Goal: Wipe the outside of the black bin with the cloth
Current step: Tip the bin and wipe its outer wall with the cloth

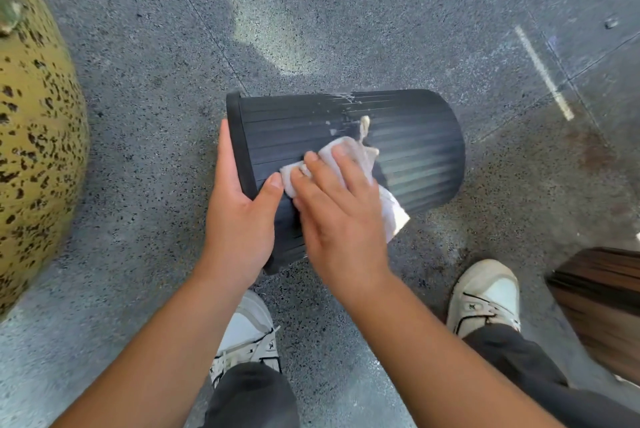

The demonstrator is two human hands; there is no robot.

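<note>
Black bin (408,150) held sideways, long axis left-right, rim left; left hand (239,219) grips rim, right hand (336,216) presses flat fingers on cloth (349,157) mid-wall, unwiped base end farther right.

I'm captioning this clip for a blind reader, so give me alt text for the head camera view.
A person tips a ribbed black bin on its side, the left hand gripping its rim while the right hand presses a white cloth flat on its outside. White sneakers stand on speckled grey floor.

Speckled grey floor (346,11) carries two white sneakers (486,296), a spotted yellow boulder (34,150), and painted white lines (543,74).
</note>
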